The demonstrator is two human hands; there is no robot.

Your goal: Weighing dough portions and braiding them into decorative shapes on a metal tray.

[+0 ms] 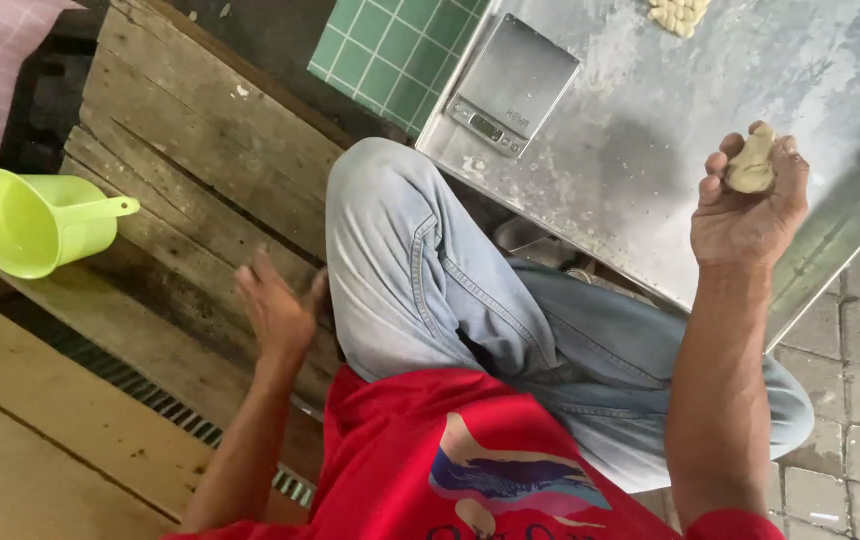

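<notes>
A lime-green plastic scoop (25,222) sits at the far left edge of the wooden planks (165,140), with bare boards between it and the left hand (275,310), which is blurred, open and empty. Over the metal tray (650,130), beside a small digital scale (512,85), the right hand (745,205) curls around a dough lump (752,163).

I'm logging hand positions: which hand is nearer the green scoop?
Left. The left hand rests on the wooden bench to the right of the green scoop; the right hand holds dough over the metal table, far across.
</notes>
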